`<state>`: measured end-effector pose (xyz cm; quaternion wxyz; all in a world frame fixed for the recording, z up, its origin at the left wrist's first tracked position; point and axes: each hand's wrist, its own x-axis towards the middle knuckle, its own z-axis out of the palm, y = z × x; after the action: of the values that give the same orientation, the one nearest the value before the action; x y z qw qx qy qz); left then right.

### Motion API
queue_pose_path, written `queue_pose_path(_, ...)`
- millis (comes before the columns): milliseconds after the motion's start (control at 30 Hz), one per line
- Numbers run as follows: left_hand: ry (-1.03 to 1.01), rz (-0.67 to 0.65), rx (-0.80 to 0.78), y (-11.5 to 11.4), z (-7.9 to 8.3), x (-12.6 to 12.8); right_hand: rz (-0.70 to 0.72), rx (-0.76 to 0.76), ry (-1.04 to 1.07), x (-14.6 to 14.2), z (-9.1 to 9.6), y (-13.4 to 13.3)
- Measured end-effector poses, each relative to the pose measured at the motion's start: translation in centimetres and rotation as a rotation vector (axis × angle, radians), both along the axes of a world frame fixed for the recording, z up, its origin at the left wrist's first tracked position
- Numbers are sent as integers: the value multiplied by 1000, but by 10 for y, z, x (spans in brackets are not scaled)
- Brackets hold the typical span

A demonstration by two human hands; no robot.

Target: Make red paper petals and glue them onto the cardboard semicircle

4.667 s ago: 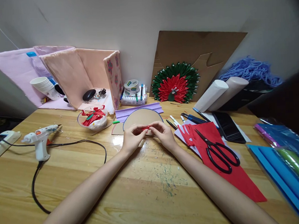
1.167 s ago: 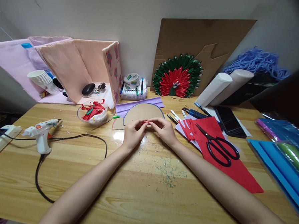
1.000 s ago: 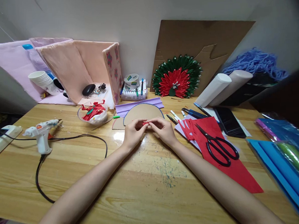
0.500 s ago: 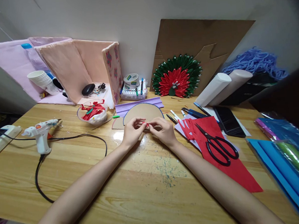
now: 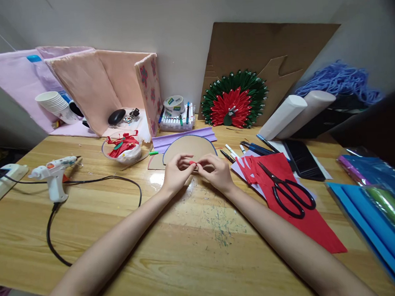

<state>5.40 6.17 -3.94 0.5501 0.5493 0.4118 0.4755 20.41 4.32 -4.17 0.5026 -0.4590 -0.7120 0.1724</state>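
Between the fingertips of both hands is a small piece of red paper [image 5: 193, 163], mostly hidden by the fingers. My left hand [image 5: 178, 173] pinches it from the left, and my right hand [image 5: 216, 171] pinches it from the right, thumbs nearly touching. Just behind the fingers lies a rounded cardboard cutout [image 5: 191, 147] with a blue outline. To the right, black-handled scissors [image 5: 287, 192] rest on a sheet of red paper [image 5: 316, 230] with a cut, fringed end. A clear bowl [image 5: 131, 156] of red scraps stands to the left.
A glue gun [image 5: 55, 177] with a looping black cord stands at left. Behind are a peach padded box [image 5: 78, 88], a marker case [image 5: 177, 122], and a red-green fan-shaped craft [image 5: 233, 99] against cardboard [image 5: 261, 43]. At right lie a phone [image 5: 303, 159] and blue sheets [image 5: 356, 219].
The fingers have shifted slightly around the small red paper, which now sits a little further left. Both hands stay in the same place; the view has moved very slightly.
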Motion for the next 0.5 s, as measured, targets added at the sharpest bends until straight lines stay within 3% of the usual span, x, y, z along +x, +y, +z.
queue_pose_path(267,-151,-29,-112,3,2,-2,-34,170,-196,1,-1,-1)
queue_pose_path(500,-163,36,-191,2,10,-1,-39,183,-324,1,-3,-2)
